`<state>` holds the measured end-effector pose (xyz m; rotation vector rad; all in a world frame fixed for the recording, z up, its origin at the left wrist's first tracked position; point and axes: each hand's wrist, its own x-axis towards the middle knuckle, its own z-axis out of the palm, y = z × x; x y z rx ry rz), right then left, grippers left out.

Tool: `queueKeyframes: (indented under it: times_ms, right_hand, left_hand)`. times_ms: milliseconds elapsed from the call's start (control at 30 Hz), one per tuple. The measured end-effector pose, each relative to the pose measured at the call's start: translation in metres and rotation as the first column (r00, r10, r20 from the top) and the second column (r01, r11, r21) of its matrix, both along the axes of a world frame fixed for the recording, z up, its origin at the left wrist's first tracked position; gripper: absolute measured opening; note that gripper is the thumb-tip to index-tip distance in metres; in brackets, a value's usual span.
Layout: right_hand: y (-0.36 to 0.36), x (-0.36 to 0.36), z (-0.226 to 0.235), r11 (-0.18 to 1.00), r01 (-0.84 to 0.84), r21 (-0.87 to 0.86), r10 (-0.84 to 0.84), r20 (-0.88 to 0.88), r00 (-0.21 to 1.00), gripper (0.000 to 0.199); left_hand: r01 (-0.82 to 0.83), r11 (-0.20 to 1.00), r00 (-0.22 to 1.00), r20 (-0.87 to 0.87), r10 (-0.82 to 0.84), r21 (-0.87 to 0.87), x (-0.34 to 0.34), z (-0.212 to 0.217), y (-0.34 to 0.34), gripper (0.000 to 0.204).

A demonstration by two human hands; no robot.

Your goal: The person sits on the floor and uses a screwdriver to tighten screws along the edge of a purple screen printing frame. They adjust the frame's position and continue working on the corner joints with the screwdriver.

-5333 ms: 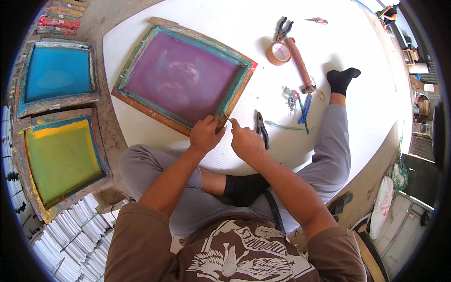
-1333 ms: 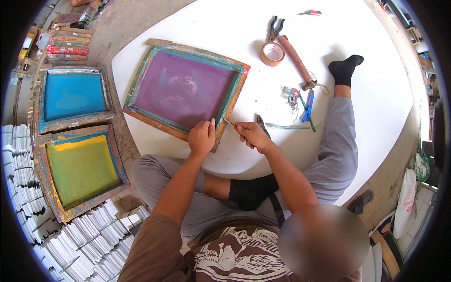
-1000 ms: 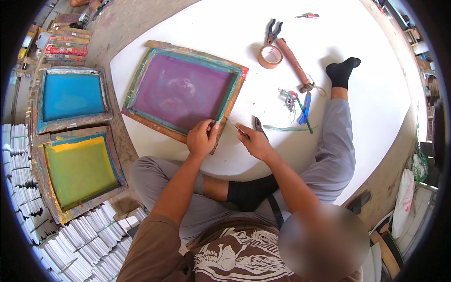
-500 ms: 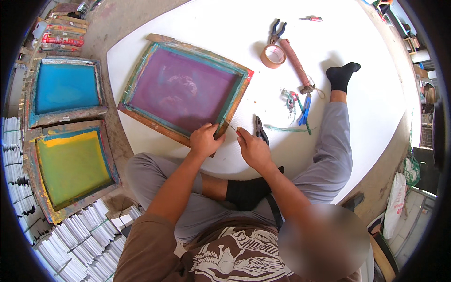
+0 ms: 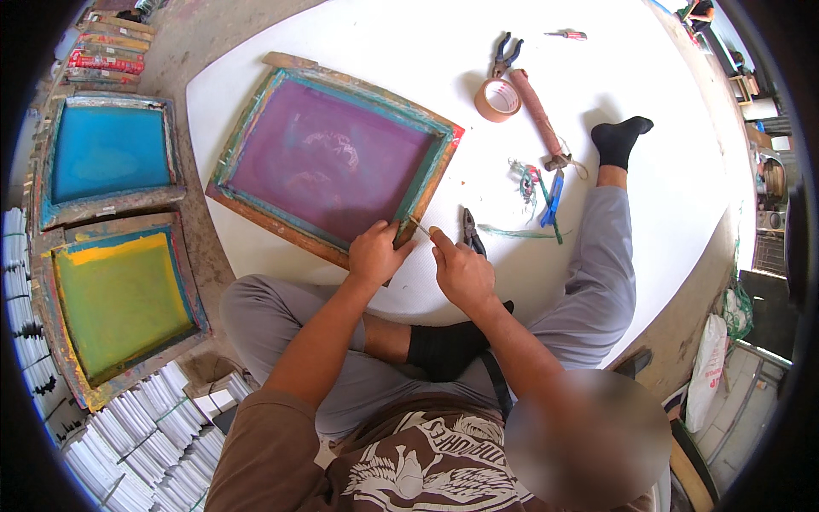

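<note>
A wooden screen-printing frame [image 5: 300, 237] with purple mesh and teal-stained inner edges lies tilted on the white board. My left hand [image 5: 377, 253] is closed on its near right corner, fingers over the rail. In my right hand [image 5: 463, 271] is a thin-shafted screwdriver [image 5: 422, 228], its tip at the outer side of the frame's right rail. Most of its handle is hidden in my fist. Just beyond that hand lie dark-handled pliers [image 5: 472, 230]. Further right are a blue cutter [image 5: 554, 200], teal strips [image 5: 520, 231] and a small tangle of scraps [image 5: 527, 181].
On the white board [image 5: 665, 247] also lie a wrapped-handle hammer [image 5: 537, 111], a tape roll [image 5: 497, 101], blue-handled pliers [image 5: 505, 55] and a red-handled screwdriver [image 5: 568, 35]. Blue [image 5: 111, 209] and yellow-green [image 5: 141, 363] screens stand left, beside paper stacks [image 5: 141, 435]. My outstretched leg borders the right.
The view has shifted slightly. My right hand has moved a little, with more of the screwdriver's shaft showing at the frame's edge. My left hand keeps its hold on the corner.
</note>
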<state>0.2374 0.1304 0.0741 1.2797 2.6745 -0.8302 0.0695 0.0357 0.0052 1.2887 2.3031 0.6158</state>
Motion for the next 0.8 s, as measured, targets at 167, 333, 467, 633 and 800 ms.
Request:
queueKeyframes:
  times_ms: [167,333,467,633,800]
  right_hand:
    - [0.0,-0.007,0.005,0.999,-0.042,0.012,0.04,0.115,0.993,0.035]
    - [0.003,-0.023,0.023,0.993,-0.105,-0.056,0.116,0.254,0.96,0.041]
    - [0.0,-0.04,0.04,0.986,-0.13,-0.104,0.156,0.305,0.939,0.045]
    - [-0.011,-0.052,0.036,0.99,-0.072,-0.118,0.109,0.341,0.934,0.039]
    - [0.002,-0.028,0.016,0.964,-0.046,-0.26,0.088,0.155,0.984,0.034]
  left_hand:
    - [0.009,1.0,1.0,0.015,-0.009,0.0,-0.001,0.005,0.002,0.053]
    - [0.012,0.997,0.999,0.033,-0.015,0.075,-0.002,-0.005,0.0,0.051]
    - [0.033,0.994,0.998,0.048,-0.038,0.104,-0.004,-0.01,-0.003,0.05]
    - [0.056,0.99,0.998,0.018,-0.059,0.126,-0.004,-0.015,-0.001,0.045]
    - [0.104,0.986,0.993,0.04,-0.111,0.133,-0.006,-0.008,-0.003,0.042]
